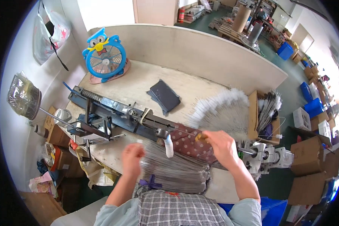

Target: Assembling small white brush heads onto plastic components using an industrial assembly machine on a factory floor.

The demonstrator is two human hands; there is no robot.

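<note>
The right hand [222,146] has its fingertips closed on a thin wire [185,131], and something small and yellow shows there. This wire stretches from the long metal bench machine [139,117], above a polka-dot cloth [188,145]. The left hand [133,160] has bent fingers; it is blurred, so I cannot tell if they grip anything. Between the hands stands the machine's white handle [169,147]; a bundle of wires [177,171] lies below it. Behind are dark flat pieces [165,96] and an owl-shaped fan [104,60]. At right, beside fanned-out white-tipped wires [220,111], an open cardboard box [253,113] contains more such wires.
</note>
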